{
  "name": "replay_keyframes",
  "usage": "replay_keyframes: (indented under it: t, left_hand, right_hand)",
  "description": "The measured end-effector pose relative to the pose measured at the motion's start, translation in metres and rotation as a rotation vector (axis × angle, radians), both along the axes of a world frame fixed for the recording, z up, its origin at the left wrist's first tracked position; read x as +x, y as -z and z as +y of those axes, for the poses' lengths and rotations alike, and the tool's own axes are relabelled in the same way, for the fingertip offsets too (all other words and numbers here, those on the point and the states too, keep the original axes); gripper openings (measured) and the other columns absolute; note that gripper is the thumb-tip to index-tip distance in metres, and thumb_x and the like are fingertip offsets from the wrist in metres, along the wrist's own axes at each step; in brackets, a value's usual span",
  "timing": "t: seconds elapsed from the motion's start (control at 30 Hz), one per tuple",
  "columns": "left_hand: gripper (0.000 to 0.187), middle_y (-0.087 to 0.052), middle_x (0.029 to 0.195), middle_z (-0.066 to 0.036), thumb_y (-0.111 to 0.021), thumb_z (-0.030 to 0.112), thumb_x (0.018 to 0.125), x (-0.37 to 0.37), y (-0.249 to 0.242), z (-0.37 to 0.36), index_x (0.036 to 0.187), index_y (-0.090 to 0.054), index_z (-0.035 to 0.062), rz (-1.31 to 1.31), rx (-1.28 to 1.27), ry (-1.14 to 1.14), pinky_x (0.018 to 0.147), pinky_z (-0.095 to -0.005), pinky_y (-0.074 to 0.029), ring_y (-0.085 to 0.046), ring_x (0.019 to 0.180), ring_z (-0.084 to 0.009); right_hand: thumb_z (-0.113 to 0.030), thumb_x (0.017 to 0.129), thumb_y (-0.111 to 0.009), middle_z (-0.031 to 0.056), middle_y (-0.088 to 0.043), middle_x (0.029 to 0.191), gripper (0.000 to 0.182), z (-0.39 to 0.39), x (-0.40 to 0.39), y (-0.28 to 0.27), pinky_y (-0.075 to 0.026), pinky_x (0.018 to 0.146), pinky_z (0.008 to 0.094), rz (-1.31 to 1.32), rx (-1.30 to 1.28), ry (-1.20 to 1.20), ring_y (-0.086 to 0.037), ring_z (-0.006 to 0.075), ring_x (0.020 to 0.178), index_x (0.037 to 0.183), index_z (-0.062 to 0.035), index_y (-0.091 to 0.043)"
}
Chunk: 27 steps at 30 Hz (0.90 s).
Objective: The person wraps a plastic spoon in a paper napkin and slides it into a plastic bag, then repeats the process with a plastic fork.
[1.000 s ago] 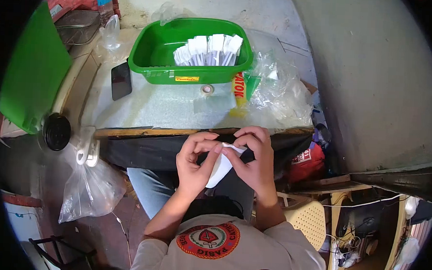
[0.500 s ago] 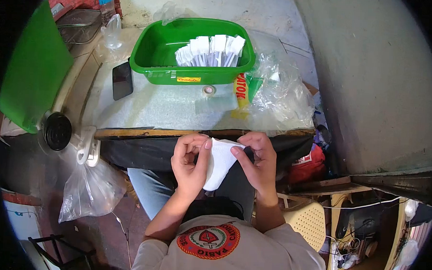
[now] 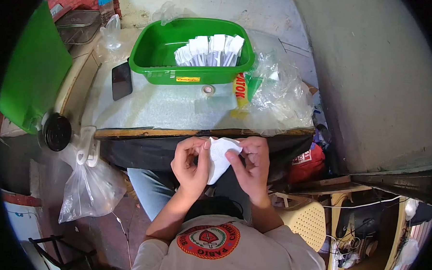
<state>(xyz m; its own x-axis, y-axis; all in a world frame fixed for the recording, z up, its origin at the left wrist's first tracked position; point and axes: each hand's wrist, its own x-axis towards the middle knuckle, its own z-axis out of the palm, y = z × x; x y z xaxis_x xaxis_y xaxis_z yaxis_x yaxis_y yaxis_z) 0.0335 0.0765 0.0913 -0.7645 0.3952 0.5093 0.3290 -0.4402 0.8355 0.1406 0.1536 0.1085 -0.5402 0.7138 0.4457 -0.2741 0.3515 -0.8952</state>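
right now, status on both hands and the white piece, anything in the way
Left hand, right hand: both pinching white piece. Piece on near side of table edge. Nothing seen blocking either hand.

a pale grey, smooth-topped table (image 3: pixel 150 105) with a worn brown wooden front edge (image 3: pixel 148 132) carries a deep green rectangular plastic basin (image 3: pixel 163 77) towards its back, with a flat black rectangular phone (image 3: pixel 122 81) lying just beside it on the left. near the basin's front wall sit a small cream-coloured round tape roll (image 3: pixel 208 90) and, next to it, a flat piece of clear plastic (image 3: pixel 215 105). to the right, a yellow plastic packet with red lettering (image 3: pixel 240 101) lies beside a crumpled heap of clear plastic bags (image 3: pixel 285 102).
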Motion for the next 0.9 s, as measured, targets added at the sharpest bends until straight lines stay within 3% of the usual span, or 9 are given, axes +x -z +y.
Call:
replay_keyframes:
  t: [0.03, 0.3, 0.4, 0.47, 0.6, 0.67, 0.9]
  left_hand:
    - [0.015, -0.063, 0.089, -0.006, -0.061, -0.004, 0.091, 0.000, 0.000, 0.000, 0.103, -0.053, -0.0007, 0.001, 0.016, 0.001, 0.070, -0.0186, -0.045, -0.058, 0.078, -0.0062]
    - [0.016, -0.064, 0.091, -0.008, -0.061, -0.003, 0.091, 0.004, 0.003, 0.004, 0.104, -0.051, -0.0004, -0.020, 0.048, 0.019, 0.071, -0.0191, -0.046, -0.059, 0.078, -0.0070]
    - [0.014, -0.064, 0.092, -0.009, -0.060, -0.004, 0.091, 0.003, 0.005, 0.004, 0.103, -0.052, -0.0007, 0.009, 0.031, 0.013, 0.070, -0.0195, -0.047, -0.060, 0.079, -0.0076]
    - [0.013, -0.065, 0.093, -0.009, -0.060, -0.005, 0.091, 0.002, 0.005, 0.003, 0.102, -0.053, -0.0009, 0.044, 0.011, 0.005, 0.070, -0.0199, -0.047, -0.060, 0.079, -0.0079]
    - [0.007, -0.068, 0.095, -0.015, -0.058, -0.008, 0.088, -0.003, 0.008, 0.002, 0.094, -0.060, -0.0034, 0.080, 0.011, -0.034, 0.073, -0.0245, -0.050, -0.064, 0.083, -0.0150]
    - [0.008, -0.068, 0.095, -0.016, -0.058, -0.008, 0.088, -0.005, 0.008, 0.001, 0.093, -0.061, -0.0028, 0.110, -0.001, -0.044, 0.074, -0.0261, -0.050, -0.065, 0.084, -0.0177]
    - [0.006, -0.068, 0.092, -0.016, -0.058, -0.007, 0.088, -0.006, 0.007, 0.003, 0.091, -0.061, -0.0025, 0.122, 0.020, -0.089, 0.077, -0.0295, -0.051, -0.066, 0.084, -0.0218]
  right_hand:
    - [0.006, 0.087, -0.065, 0.0061, -0.054, 0.103, 0.026, 0.001, -0.001, 0.001, -0.049, 0.075, 0.0225, -0.007, 0.077, -0.013, -0.059, 0.0098, 0.090, 0.106, -0.0001, -0.049]
    - [0.004, 0.092, -0.059, 0.0060, -0.056, 0.103, 0.027, 0.003, -0.004, 0.010, -0.047, 0.075, 0.0201, 0.159, -0.137, 0.054, -0.058, 0.0091, 0.089, 0.114, -0.0015, -0.044]
    - [0.003, 0.094, -0.055, 0.0079, -0.058, 0.106, 0.017, 0.003, -0.004, 0.009, -0.046, 0.075, 0.0209, 0.277, -0.103, 0.073, -0.057, 0.0096, 0.088, 0.110, -0.0013, -0.050]
    - [0.004, 0.093, -0.055, 0.0101, -0.059, 0.110, 0.014, 0.007, 0.006, 0.007, -0.047, 0.077, 0.0227, -0.098, 0.171, 0.135, -0.058, 0.0119, 0.092, 0.106, -0.0007, -0.058]
    - [0.004, 0.092, -0.056, 0.0097, -0.060, 0.108, 0.016, 0.005, 0.002, -0.004, -0.044, 0.084, 0.0255, -0.072, 0.016, -0.056, -0.057, 0.0142, 0.100, 0.105, 0.0005, -0.064]
    - [0.004, 0.092, -0.057, 0.0099, -0.061, 0.111, 0.021, 0.004, -0.003, -0.005, -0.044, 0.085, 0.0255, 0.016, 0.024, -0.186, -0.058, 0.0148, 0.103, 0.112, 0.0006, -0.064]
    - [0.001, 0.094, -0.056, 0.0077, -0.064, 0.103, 0.018, 0.003, -0.002, -0.005, -0.045, 0.079, 0.0221, -0.080, -0.030, -0.083, -0.059, 0.0101, 0.092, 0.109, 0.0013, -0.065]
